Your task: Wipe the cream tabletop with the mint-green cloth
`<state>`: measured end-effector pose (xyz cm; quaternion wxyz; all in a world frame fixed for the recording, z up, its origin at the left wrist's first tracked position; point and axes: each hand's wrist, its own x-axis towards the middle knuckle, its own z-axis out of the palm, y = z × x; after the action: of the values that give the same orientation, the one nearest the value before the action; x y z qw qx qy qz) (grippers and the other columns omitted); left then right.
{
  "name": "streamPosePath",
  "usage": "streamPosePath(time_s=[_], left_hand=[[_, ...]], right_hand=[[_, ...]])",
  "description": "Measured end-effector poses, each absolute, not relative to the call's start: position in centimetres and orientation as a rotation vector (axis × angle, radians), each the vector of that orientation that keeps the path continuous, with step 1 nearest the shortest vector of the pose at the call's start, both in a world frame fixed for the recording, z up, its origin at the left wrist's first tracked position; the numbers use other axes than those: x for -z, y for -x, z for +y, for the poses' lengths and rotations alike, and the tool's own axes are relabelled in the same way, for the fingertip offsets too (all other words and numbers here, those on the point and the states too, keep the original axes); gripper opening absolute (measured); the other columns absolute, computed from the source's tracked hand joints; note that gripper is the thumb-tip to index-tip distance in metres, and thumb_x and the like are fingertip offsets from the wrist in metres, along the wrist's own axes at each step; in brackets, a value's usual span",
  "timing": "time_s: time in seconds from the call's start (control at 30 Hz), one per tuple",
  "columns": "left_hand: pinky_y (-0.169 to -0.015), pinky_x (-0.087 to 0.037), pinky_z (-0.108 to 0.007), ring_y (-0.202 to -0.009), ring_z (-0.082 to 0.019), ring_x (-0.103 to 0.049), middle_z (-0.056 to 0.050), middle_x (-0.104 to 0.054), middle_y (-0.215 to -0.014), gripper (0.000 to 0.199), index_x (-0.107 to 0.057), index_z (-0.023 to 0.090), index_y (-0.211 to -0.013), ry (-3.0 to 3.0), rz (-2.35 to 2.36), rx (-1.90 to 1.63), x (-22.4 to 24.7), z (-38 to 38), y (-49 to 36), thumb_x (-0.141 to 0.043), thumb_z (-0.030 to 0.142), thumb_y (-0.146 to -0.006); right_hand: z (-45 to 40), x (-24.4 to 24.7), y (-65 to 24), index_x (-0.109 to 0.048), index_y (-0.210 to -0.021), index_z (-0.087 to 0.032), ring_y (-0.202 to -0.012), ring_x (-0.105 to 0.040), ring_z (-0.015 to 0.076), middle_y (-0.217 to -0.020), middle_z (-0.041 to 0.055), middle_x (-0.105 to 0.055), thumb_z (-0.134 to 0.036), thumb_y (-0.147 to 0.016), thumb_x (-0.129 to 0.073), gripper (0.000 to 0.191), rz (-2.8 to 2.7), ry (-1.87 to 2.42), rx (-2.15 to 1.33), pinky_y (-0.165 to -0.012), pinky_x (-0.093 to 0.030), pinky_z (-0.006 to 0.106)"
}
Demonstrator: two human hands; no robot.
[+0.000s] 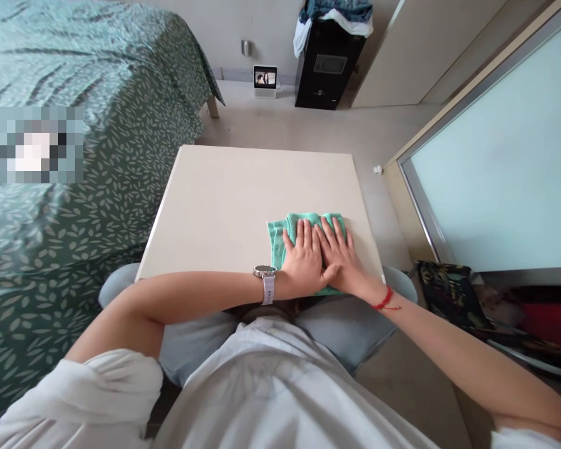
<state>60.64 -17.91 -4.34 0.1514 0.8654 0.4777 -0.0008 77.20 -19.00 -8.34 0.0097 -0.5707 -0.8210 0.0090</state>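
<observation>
**Left hand [305, 257] and right hand [342, 257] laid flat on a green cloth [277, 244]**

Seen from above, with the clock centred on the pale tabletop [234, 199] and twelve o'clock lying farthest from me. The green cloth, folded in layers, rests at four o'clock, close to the edge nearest my body. Both my palms face down upon it, side by side, fingers extended towards eleven and twelve o'clock. On the left hand the middle three fingers lie nearly together, the little finger set apart, and the thumb crosses the base of the right hand. The right hand's four fingers are straight and slightly spread; I cannot tell how its thumb lies, hidden beneath the left. Neither hand is curled around the cloth. I wear a watch [264, 270] on the left wrist and a red cord [384, 299] on the right. Surroundings: a bed [135, 106] with a leaf-patterned green cover at ten o'clock; a small screen [265, 77] at twelve; a black cabinet [325, 68] topped with clothes [339, 11] at one; a frosted panel [500, 137] towards three; a dark patterned bag [442, 287] at four.
</observation>
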Motion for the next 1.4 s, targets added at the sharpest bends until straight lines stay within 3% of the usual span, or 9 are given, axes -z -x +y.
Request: streamPosePath(time_s=[0.13, 0.3, 0.53, 0.77, 0.97, 1.2, 1.4], left_hand=[[-0.139, -0.019, -0.085, -0.179, -0.054, -0.008, -0.034, -0.007, -0.188, 0.105, -0.020, -0.009, -0.183, -2.521, 1.319, 0.069, 4.1, -16.3, -61.2, -0.047, 0.067, -0.116], [-0.143, -0.015, -0.077, -0.182, -0.046, -0.006, -0.032, -0.009, -0.192, 0.096, -0.017, -0.007, -0.185, -2.488, 1.393, 0.063, 2.9, -8.8, -63.4, -0.039, 0.061, -0.121], [-0.145, -0.013, -0.069, -0.183, -0.038, -0.012, -0.025, -0.015, -0.194, 0.084, -0.025, -0.001, -0.185, -2.395, 1.516, -0.126, 2.4, 2.6, -65.7, -0.032, 0.051, -0.120], [-0.146, -0.012, -0.066, -0.183, -0.035, -0.016, -0.024, -0.020, -0.194, 0.085, -0.030, 0.001, -0.185, -2.363, 1.539, -0.218, 3.3, 7.1, -66.4, -0.033, 0.053, -0.118], [-0.146, -0.013, -0.065, -0.183, -0.036, -0.019, -0.021, -0.024, -0.194, 0.081, -0.035, 0.008, -0.185, -2.364, 1.535, -0.278, 3.5, 6.2, -66.1, -0.036, 0.052, -0.116], [-0.147, -0.014, -0.066, -0.183, -0.037, -0.015, -0.026, -0.019, -0.193, 0.080, -0.029, -0.001, -0.184, -2.409, 1.537, -0.146, 2.3, 0.0, -65.3, -0.033, 0.046, -0.120], [-0.146, -0.014, -0.069, -0.183, -0.042, -0.012, -0.031, -0.015, -0.192, 0.088, -0.026, -0.005, -0.184, -2.435, 1.463, -0.061, 2.5, -9.1, -64.6, -0.043, 0.052, -0.120]], right_hand=[[-17.7, 8.8, -78.1, -0.029, -0.188, -0.011, -0.182, -0.021, 0.0447, -0.196, 0.0198, -0.027, -0.029, -0.108, -0.046, 0.084, -2.569, 1.785, -0.033, -0.141, -0.032, 0.076], [-8.7, 8.3, -80.1, -0.023, -0.190, -0.013, -0.184, -0.016, 0.0433, -0.198, 0.0170, -0.021, -0.031, -0.110, -0.044, 0.084, -2.537, 1.873, -0.116, -0.142, -0.031, 0.074], [4.3, 6.3, -80.7, -0.024, -0.191, -0.019, -0.185, -0.011, 0.0388, -0.201, 0.0102, -0.014, -0.032, -0.114, -0.041, 0.080, -2.412, 2.049, -0.230, -0.146, -0.023, 0.070], [8.8, 6.5, -81.3, -0.028, -0.190, -0.022, -0.184, -0.017, 0.0387, -0.200, 0.0112, -0.019, -0.031, -0.115, -0.041, 0.077, -2.364, 2.070, -0.218, -0.144, -0.026, 0.070], [8.5, 8.2, -82.2, -0.032, -0.189, -0.023, -0.182, -0.022, 0.0425, -0.197, 0.0123, -0.027, -0.033, -0.113, -0.041, 0.077, -2.329, 1.915, -0.173, -0.141, -0.026, 0.078], [2.7, 9.0, -81.6, -0.039, -0.186, -0.020, -0.180, -0.027, 0.0446, -0.196, 0.0145, -0.031, -0.040, -0.112, -0.044, 0.077, -2.317, 1.884, -0.149, -0.140, -0.031, 0.077], [-8.3, 8.8, -81.0, -0.033, -0.188, -0.018, -0.180, -0.025, 0.0462, -0.197, 0.0153, -0.028, -0.035, -0.109, -0.047, 0.083, -2.434, 1.907, -0.048, -0.139, -0.036, 0.075]])
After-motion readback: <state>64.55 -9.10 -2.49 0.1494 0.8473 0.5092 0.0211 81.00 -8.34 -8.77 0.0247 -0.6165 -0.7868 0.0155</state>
